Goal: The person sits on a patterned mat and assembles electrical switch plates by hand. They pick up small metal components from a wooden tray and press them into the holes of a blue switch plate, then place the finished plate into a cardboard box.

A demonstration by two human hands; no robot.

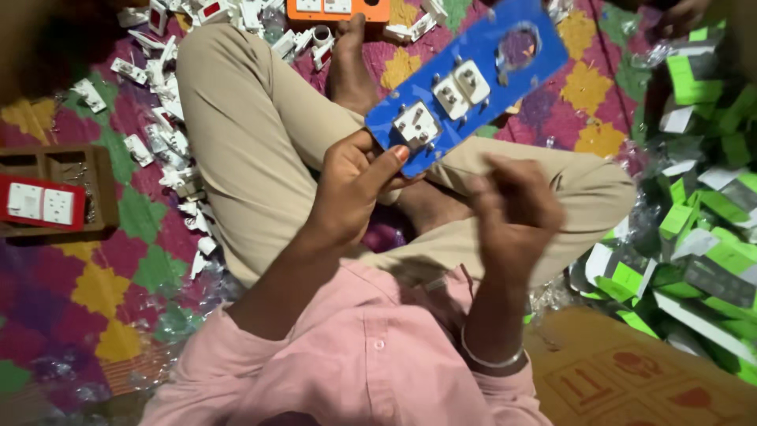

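Observation:
My left hand [355, 185] grips the near end of a blue plastic panel [536, 59] that slants up to the right over my crossed legs. Three white socket modules [453, 95] sit in the panel, and an oval hole is open near its far end. My right hand [516, 209] hovers just right of the panel's near end, motion-blurred, fingers curled; whether it pinches something small cannot be made out.
Loose white switch parts [169, 134] lie scattered on the patterned mat at left. A brown tray [95, 170] holds a red switch plate [39, 203]. An orange panel [339, 9] lies beyond my feet. Green and white cartons [702, 229] pile up at right, above a brown cardboard box [631, 379].

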